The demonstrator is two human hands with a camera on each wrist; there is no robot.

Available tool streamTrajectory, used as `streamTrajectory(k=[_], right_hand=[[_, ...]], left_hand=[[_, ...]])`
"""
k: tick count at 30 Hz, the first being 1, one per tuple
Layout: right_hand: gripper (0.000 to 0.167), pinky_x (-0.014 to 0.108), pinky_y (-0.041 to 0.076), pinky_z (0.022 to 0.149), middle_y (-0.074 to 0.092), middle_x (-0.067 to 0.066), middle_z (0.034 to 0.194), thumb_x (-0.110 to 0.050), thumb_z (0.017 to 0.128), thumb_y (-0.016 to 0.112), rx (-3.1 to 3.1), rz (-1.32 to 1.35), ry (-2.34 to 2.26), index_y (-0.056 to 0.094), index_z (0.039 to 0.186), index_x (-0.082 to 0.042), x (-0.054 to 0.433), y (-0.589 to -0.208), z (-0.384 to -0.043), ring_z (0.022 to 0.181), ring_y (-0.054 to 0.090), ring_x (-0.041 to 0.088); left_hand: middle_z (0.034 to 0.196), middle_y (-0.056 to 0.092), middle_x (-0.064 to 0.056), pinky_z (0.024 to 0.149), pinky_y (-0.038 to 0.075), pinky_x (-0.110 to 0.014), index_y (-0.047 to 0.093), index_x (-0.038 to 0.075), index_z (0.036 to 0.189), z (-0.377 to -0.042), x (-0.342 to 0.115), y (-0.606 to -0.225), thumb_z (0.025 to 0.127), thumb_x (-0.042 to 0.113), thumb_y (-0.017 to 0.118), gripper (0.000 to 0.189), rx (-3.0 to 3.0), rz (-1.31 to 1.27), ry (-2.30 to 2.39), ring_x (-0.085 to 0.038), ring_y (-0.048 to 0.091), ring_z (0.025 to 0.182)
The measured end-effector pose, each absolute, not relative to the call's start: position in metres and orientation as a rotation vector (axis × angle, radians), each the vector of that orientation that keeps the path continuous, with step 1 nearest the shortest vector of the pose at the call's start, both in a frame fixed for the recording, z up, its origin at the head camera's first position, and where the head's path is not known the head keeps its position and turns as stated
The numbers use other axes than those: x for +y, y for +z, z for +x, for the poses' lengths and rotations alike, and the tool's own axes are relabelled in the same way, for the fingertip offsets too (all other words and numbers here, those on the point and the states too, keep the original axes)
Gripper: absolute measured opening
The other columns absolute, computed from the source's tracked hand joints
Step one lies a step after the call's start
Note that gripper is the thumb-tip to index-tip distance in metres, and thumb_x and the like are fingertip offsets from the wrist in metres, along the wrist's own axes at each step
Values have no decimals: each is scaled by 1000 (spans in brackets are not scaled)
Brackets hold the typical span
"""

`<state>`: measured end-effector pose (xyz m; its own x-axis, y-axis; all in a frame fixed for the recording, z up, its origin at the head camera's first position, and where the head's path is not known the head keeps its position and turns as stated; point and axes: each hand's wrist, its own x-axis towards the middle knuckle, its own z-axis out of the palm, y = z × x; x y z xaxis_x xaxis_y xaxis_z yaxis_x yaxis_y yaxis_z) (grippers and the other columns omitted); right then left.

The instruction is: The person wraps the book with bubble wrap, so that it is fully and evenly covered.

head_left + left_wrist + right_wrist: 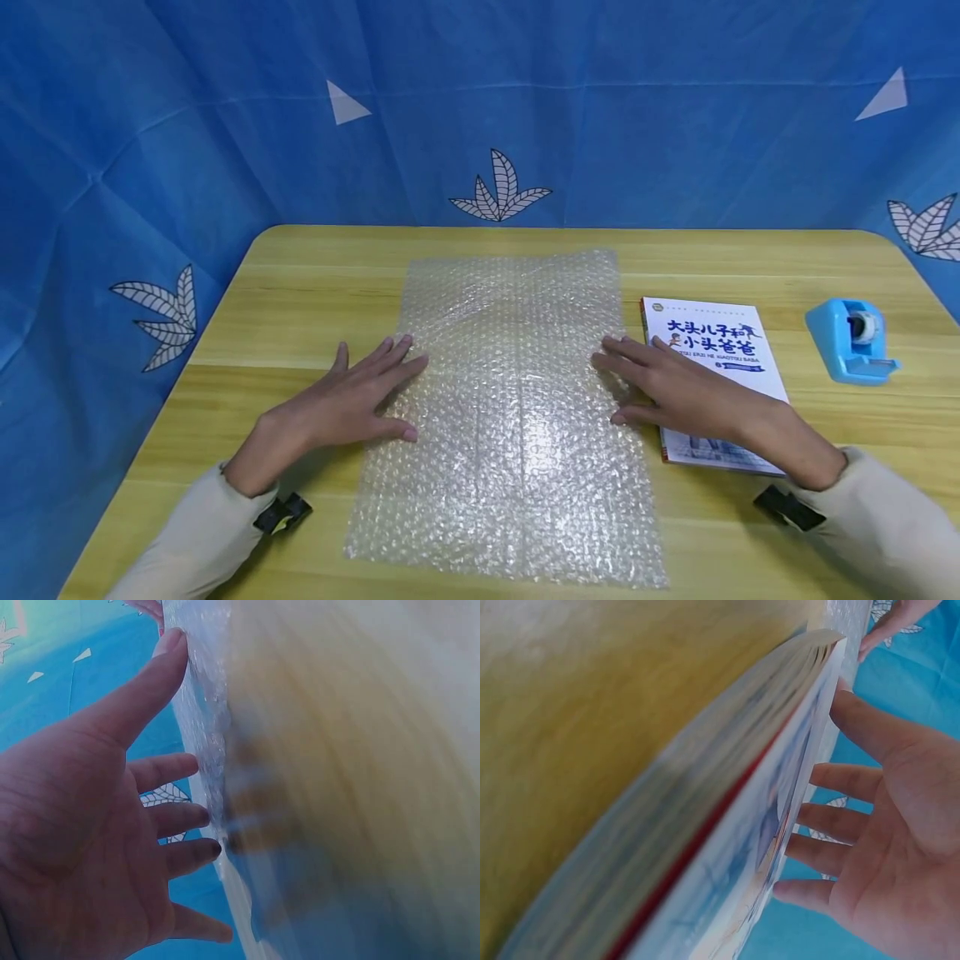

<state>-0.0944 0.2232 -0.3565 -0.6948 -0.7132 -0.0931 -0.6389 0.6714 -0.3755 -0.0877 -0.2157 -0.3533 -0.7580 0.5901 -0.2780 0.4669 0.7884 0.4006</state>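
A sheet of clear bubble wrap (517, 433) lies flat in the middle of the wooden table. My left hand (352, 400) is at its left edge, fingers spread, with the fingertips over the wrap. On the other side my right hand (667, 387) reaches across a white-covered book (720, 367), its fingertips at the wrap's right edge. The book lies flat beside the wrap, partly hidden under the right hand and wrist. In the right wrist view the book's page edges (705, 780) show close to the spread fingers. Neither hand grips anything.
A blue tape dispenser (855, 346) with a roll of tape stands right of the book. The wooden table (300, 283) has rounded far corners. Blue cloth (420, 108) with leaf prints hangs behind and to the left.
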Motion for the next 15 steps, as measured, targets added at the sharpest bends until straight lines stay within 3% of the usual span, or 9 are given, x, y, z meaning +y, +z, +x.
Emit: streamTrajectory(k=[8,15], right_hand=[[73,62,40,111,35,27,161,-38,100,71,2687,-1096,-428,43,157,-2,217,-361,-90,147,35,50],[75,58,48,105,30,23,166,-43,103,65,2664,-1102,-448,38,160,-3,206,-360,-87,148,35,45]], left_hand=[[172,10,-17,117,-1,-75,28,10,165,-89,-225,-351,97,50,70,89,2589,791,456,-36,11,158],[170,18,-19,118,4,-74,36,5,161,-91,-234,-348,102,40,67,75,2619,775,491,-38,18,156]])
